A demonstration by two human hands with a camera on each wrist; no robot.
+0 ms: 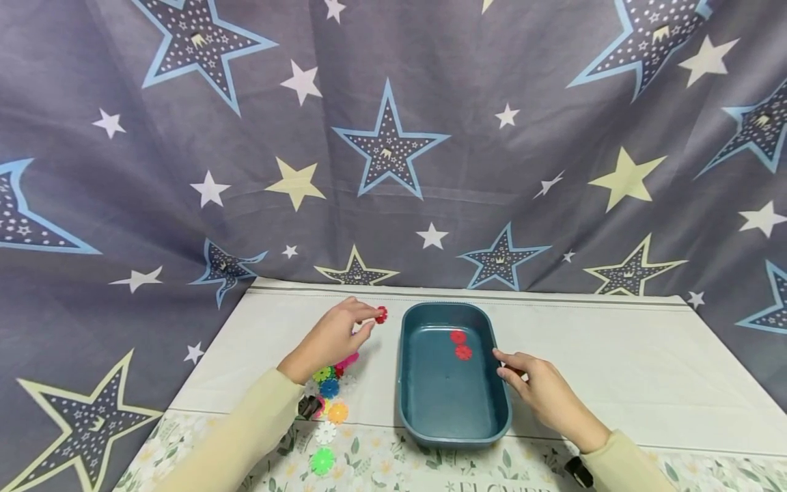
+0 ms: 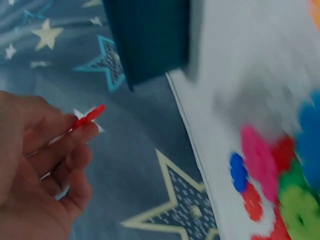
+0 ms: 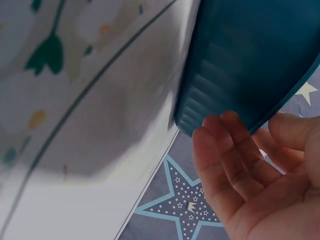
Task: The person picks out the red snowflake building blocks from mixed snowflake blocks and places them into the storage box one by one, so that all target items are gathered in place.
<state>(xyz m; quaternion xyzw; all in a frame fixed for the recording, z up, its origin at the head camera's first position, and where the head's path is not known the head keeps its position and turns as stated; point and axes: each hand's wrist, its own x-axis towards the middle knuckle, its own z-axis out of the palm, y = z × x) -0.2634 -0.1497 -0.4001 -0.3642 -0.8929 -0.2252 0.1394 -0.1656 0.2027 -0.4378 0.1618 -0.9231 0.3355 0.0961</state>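
Observation:
With its thumb and fingertips, my left hand [image 1: 335, 335] pinches a small red flower-shaped disc [image 1: 382, 314] left of the tub, and the left wrist view shows this disc [image 2: 90, 116] edge-on. A dark teal plastic tub [image 1: 451, 410] stands on the table; two red flower discs [image 1: 460, 344] lie on its floor. At the tub's right wall is my right hand [image 1: 541, 389], its thumb and index finger at the rim. In the right wrist view, the other fingers [image 3: 220, 150] lie along the tub's outer side.
Below the left forearm lies a loose pile of coloured flower discs, among them a blue disc [image 1: 329, 389], an orange disc [image 1: 337, 413] and a green disc [image 1: 322, 461]. The white, flower-edged cloth [image 1: 615, 355] meets a star-patterned curtain [image 1: 393, 225] behind.

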